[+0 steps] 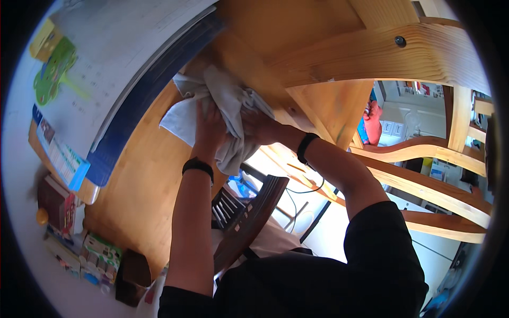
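Note:
A pale grey cloth (228, 95) lies bunched and folded over the wooden surface (138, 185) in front of me. My left hand (210, 127) grips the cloth near its left part, with some fingers sunk among the folds. At the cloth's right side my right hand (259, 126) grips it too, its fingertips mostly hidden by fabric. One corner of the cloth spreads out flat to the left, while a loose end hangs down between my forearms. Each wrist has a dark band.
A dark wooden chair (254, 220) stands close by my body. Wooden rails (424, 185) and a thick board (371, 58) rise on the right. To the left are a dark blue panel edge (143, 87), a green cutout (55, 69), books (55, 204) and a brown box (133, 275).

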Motion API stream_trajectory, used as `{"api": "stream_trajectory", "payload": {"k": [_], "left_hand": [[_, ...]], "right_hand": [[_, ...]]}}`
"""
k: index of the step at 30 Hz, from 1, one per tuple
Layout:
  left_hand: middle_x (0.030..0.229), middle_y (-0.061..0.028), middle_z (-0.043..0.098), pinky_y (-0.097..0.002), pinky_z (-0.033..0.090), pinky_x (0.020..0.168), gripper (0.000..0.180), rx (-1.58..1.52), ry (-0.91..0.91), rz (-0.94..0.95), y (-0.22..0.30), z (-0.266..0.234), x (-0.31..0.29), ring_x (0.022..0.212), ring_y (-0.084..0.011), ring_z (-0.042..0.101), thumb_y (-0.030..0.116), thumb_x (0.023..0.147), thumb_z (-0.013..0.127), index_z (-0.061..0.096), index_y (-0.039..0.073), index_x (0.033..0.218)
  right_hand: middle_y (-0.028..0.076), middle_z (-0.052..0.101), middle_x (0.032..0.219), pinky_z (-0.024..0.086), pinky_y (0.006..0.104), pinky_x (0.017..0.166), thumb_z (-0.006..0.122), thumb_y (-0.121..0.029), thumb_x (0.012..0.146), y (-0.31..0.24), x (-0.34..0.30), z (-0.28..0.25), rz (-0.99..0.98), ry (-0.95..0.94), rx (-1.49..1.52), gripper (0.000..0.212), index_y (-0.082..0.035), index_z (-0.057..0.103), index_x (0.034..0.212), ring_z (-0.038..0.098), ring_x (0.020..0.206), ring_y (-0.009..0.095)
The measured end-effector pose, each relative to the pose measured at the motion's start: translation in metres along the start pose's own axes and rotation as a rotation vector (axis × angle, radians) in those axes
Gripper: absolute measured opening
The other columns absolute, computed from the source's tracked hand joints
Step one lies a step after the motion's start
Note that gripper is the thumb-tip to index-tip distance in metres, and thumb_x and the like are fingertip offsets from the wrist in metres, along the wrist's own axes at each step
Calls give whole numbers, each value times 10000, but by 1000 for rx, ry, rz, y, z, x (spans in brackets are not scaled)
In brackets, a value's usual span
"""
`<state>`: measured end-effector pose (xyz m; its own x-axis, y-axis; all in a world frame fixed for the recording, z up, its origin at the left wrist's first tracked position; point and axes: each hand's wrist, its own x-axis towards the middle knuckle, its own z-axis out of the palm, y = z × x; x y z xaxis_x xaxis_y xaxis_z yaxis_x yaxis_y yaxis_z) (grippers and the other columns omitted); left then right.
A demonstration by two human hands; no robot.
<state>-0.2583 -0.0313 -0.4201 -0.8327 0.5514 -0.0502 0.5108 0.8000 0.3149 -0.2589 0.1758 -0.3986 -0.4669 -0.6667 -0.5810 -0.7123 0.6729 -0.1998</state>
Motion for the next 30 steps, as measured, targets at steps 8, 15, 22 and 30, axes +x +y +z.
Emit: {"api": "stream_trajectory", "payload": {"k": [8,15,22,30], "left_hand": [[1319,-115,442,-557,97,1060,833,52,46,45,-8,20,47,1289,-290,291,549,634,640,460,56,1280],[1377,-89,388,-572,78,1054,729,51,31,44,-7,6,30,1329,-304,210,491,746,567,381,119,1345],[1459,-81,246,-607,31,1043,723,186,-318,115,8,12,-69,1378,-286,83,408,791,554,289,112,1394],[1487,-119,99,-537,172,1060,605,-42,-603,72,-24,-42,-189,1380,-286,73,241,876,521,249,108,1400]], "right_hand": [[175,208,1441,125,437,1105,415,-406,842,-1,5,-6,167,-46,189,654,-60,270,1378,157,1338,355],[223,270,1376,174,397,1091,573,-161,753,-16,16,-21,134,315,785,671,-12,288,1342,220,1289,374],[209,362,1341,279,396,1036,507,-113,768,-40,-22,-11,-181,125,368,558,-32,383,1306,336,1233,358],[88,624,1096,443,349,884,497,-255,868,-81,-154,-58,309,593,788,323,-101,579,1139,590,1002,257]]}}
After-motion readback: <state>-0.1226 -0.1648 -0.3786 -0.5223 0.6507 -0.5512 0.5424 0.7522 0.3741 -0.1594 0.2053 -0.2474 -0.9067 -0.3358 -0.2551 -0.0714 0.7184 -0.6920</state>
